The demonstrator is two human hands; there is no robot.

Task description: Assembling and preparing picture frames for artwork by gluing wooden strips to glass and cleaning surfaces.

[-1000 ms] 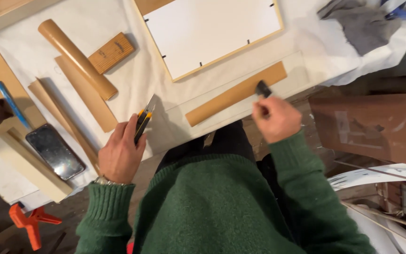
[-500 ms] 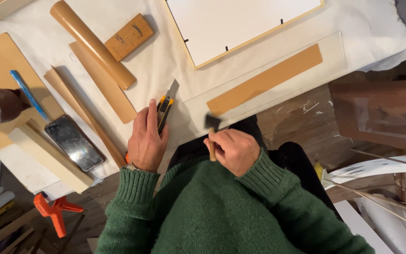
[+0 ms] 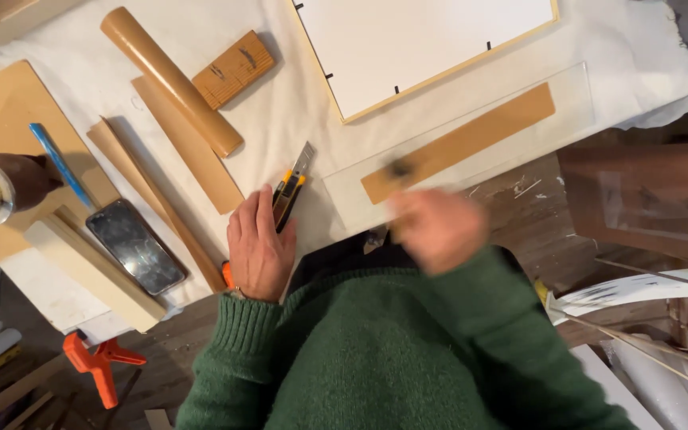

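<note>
- Hands first: our left hand (image 3: 258, 248) is lying fingers-together over the yellow-and-black utility knife (image 3: 290, 191), pinning its handle to the desk (image 3: 296, 119), with the blade pointing away from us.
- Our right hand (image 3: 438, 229) is blurring too much to show its grip; we cannot tell whether it is pinching the small dark object (image 3: 399, 169) just beyond its fingertips.
- Beyond the right hand, a clear sheet (image 3: 471, 147) with a brown strip (image 3: 459, 143) is lying across the desk edge, and farther off sits the white framed panel (image 3: 424, 48).
- Beyond the left hand are lying a cardboard tube (image 3: 170, 80) and a wooden block (image 3: 233, 69); a phone (image 3: 135, 247) is resting to its outer side.
- Judging the work: we are doing best by keeping the blade aimed away, steadying the sheet flat, and slowing the right hand.
</note>
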